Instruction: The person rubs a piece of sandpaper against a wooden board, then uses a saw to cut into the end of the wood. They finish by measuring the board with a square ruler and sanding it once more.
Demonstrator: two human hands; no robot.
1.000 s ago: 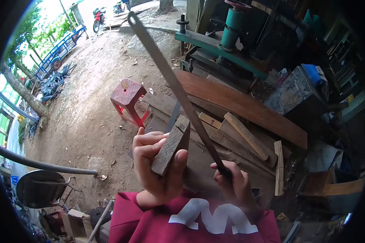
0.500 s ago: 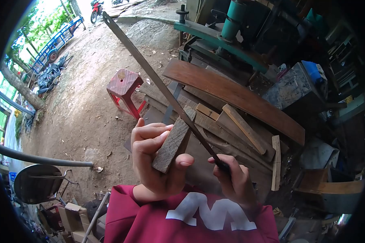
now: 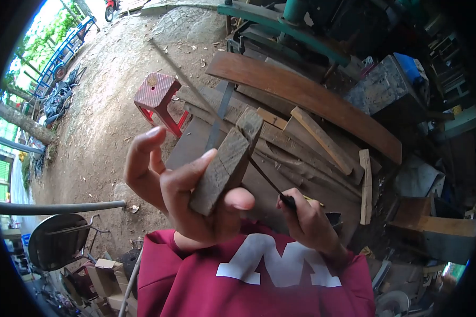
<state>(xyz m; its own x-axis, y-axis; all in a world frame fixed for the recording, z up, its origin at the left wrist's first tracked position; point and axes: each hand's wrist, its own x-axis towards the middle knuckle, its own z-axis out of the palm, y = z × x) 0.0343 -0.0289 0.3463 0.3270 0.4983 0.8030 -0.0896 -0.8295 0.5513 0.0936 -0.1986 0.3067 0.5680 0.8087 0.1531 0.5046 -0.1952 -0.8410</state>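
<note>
My left hand [image 3: 182, 190] grips a small weathered wooden block [image 3: 222, 171] between thumb and fingers, with the index finger raised off it. The block is tilted, and a notch shows near its far end. A long, narrow metal blade [image 3: 188, 84] crosses the block at that notch, its thin edge toward me. The far part of the blade points up and left over the ground. Closed around its dark handle end is my right hand [image 3: 309, 219], low and to the right of the block.
Boards and wood offcuts [image 3: 322, 140] lie in a pile ahead, beside a long curved brown plank [image 3: 301, 100]. A red plastic stool [image 3: 156, 92] stands on the dirt floor. Green machinery [image 3: 280, 24] is at the back, and a dark round-backed chair [image 3: 58, 240] at lower left.
The blade has turned edge-on and slid against the block, its tip now lower. My left index finger has lifted away from the block. My right hand has moved slightly up.
</note>
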